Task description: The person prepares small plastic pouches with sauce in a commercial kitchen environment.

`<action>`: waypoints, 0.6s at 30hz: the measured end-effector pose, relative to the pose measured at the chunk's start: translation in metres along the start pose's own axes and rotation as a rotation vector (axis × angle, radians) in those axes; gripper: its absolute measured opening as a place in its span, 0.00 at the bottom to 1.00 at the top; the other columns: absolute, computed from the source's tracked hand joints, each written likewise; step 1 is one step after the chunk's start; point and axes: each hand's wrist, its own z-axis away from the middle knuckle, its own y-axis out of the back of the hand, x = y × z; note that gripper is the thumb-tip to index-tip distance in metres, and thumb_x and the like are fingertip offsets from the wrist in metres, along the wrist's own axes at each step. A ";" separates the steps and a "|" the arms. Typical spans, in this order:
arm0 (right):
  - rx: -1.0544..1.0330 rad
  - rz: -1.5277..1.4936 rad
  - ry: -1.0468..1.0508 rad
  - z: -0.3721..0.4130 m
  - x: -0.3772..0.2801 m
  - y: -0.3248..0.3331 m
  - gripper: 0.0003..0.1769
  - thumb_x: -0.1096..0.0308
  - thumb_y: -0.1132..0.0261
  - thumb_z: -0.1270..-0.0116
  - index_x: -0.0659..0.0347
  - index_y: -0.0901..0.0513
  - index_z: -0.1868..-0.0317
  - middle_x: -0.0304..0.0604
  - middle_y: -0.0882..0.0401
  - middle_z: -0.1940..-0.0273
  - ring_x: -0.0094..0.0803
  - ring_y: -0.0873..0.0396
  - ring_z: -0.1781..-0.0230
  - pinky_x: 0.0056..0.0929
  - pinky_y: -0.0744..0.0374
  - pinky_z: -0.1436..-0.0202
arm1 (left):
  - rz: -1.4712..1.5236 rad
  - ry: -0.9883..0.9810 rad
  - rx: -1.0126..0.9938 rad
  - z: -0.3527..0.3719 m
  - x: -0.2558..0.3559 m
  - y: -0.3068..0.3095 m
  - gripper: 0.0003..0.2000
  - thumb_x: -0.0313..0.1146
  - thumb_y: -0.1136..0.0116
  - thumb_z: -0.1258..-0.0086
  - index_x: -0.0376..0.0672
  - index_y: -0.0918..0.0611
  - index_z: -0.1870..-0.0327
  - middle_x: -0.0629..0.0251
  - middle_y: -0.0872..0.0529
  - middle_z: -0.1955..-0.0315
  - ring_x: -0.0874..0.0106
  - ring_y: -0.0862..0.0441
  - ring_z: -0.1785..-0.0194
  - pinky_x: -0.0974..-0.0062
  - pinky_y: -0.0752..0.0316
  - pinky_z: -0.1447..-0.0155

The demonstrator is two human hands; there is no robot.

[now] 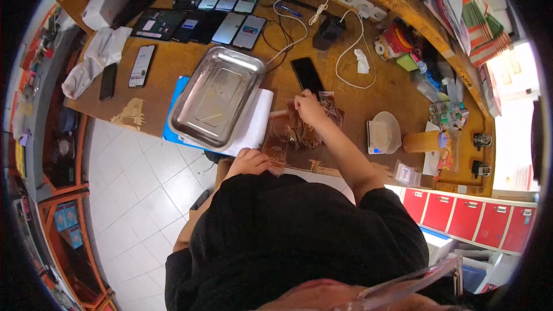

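Observation:
Several small clear plastic packets [300, 132] with reddish-brown contents lie in a loose pile at the table's front edge. My left hand [252, 162] is closed at the edge of one packet [276, 154], nearest to my body. Over the top of the pile, my right hand [311, 108] has its fingers curled down onto a packet; its fingertips are partly hidden. Just behind that hand lies a black phone [307, 74]. To the left, a steel tray [183, 116] rests on white papers [257, 121] and a blue folder [168, 133].
Several phones [249, 32] lie at the back left, with another phone [141, 66] nearer. A white cable [360, 34] loops across the back. On the right stand a pale plastic bowl [384, 132] on a scale and an orange-brown jar [421, 141]. Red drawers [464, 219] are below right.

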 end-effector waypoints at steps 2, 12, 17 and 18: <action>0.033 -0.083 -0.074 0.005 -0.009 -0.001 0.10 0.69 0.35 0.48 0.58 0.21 0.63 0.53 0.30 0.53 0.49 0.32 0.51 0.47 0.30 0.51 | -0.010 -0.019 -0.003 0.000 0.001 0.001 0.10 0.31 0.47 0.52 0.49 0.20 0.67 0.76 0.21 0.63 0.73 0.27 0.56 0.70 0.34 0.51; 0.032 -0.310 0.020 0.013 0.004 0.042 0.11 0.66 0.36 0.42 0.64 0.22 0.63 0.48 0.23 0.62 0.40 0.26 0.56 0.37 0.27 0.55 | -0.031 -0.025 -0.022 0.007 -0.004 -0.007 0.10 0.32 0.46 0.52 0.51 0.20 0.66 0.77 0.21 0.62 0.74 0.28 0.55 0.71 0.36 0.49; 0.056 -0.863 0.170 0.059 0.002 0.095 0.08 0.67 0.38 0.39 0.64 0.22 0.66 0.42 0.21 0.68 0.26 0.24 0.67 0.27 0.27 0.61 | -0.012 0.037 -0.039 0.004 0.000 -0.005 0.11 0.32 0.45 0.54 0.51 0.20 0.66 0.77 0.21 0.63 0.73 0.27 0.56 0.70 0.35 0.51; 0.001 -0.849 0.171 0.069 0.002 0.104 0.08 0.67 0.38 0.39 0.65 0.22 0.67 0.41 0.22 0.70 0.23 0.25 0.68 0.26 0.27 0.63 | -0.007 0.027 -0.016 0.003 -0.001 -0.006 0.12 0.32 0.45 0.55 0.50 0.20 0.66 0.76 0.21 0.62 0.73 0.27 0.57 0.70 0.34 0.51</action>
